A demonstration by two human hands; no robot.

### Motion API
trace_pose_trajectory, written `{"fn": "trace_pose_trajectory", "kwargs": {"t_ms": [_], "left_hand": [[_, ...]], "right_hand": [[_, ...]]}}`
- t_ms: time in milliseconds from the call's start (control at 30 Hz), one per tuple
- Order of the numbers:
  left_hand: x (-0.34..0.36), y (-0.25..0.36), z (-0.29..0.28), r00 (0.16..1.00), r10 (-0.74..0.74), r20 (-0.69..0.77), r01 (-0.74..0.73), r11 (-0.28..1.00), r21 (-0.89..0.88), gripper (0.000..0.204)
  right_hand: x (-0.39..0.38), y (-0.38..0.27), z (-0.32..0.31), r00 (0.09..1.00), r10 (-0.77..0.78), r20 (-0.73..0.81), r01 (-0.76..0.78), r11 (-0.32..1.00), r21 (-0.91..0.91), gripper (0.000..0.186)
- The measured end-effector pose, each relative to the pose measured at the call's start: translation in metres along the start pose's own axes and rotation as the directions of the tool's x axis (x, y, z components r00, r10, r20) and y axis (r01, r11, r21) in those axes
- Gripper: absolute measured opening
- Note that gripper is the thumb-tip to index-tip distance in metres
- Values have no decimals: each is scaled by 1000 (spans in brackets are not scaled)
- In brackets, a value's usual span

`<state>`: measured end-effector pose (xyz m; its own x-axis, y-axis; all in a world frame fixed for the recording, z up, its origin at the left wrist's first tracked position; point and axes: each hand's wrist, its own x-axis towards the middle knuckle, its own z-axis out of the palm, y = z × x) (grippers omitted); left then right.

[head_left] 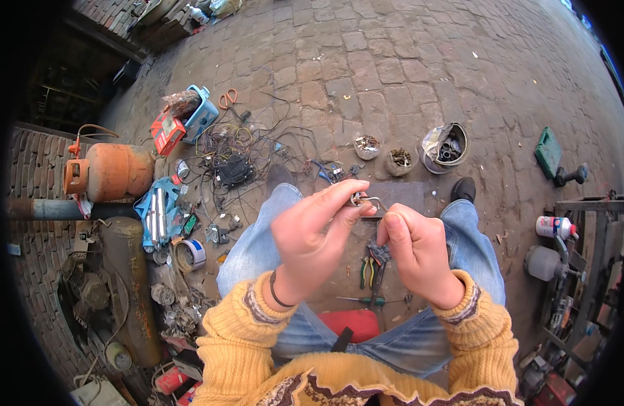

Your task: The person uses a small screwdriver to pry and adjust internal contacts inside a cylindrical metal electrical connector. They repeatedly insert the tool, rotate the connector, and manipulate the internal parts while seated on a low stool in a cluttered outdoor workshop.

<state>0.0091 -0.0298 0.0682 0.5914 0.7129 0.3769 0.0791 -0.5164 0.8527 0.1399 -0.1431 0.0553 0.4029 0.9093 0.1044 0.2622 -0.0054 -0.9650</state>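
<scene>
My left hand (pixel 312 230) pinches a small metal part (pixel 356 198) between thumb and fingertips, above the space between my knees. A thin pale wire (pixel 374 199) curves out of the part toward my right hand (pixel 417 250). That hand is closed, thumb against the curled fingers, and whatever it grips is hidden. Below them a pair of pliers (pixel 367 272) with green and yellow handles lies on the ground. Beside the pliers is a dark metal tool (pixel 377 260). Closer to me rests a screwdriver (pixel 358 299) with a green handle.
A tangle of cables (pixel 234 159) spreads ahead on the left, near a blue basket (pixel 202 115) and an orange gas cylinder (pixel 120 172). Tubs of small metal parts (pixel 400 161) and a larger bucket (pixel 466 145) stand ahead. A metal rack (pixel 583 271) rises on the right.
</scene>
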Motion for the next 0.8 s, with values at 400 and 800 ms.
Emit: {"fn": "trace_pose_trajectory", "kwargs": {"t_ms": [400, 800], "left_hand": [[4, -1, 3, 979, -175, 104, 202, 884, -421, 23], [3, 2, -1, 974, -184, 135, 227, 843, -488, 23]], "right_hand": [[8, 1, -8, 991, -135, 15, 135, 991, -18, 41], [6, -3, -10, 986, -162, 30, 164, 983, -85, 32]]}}
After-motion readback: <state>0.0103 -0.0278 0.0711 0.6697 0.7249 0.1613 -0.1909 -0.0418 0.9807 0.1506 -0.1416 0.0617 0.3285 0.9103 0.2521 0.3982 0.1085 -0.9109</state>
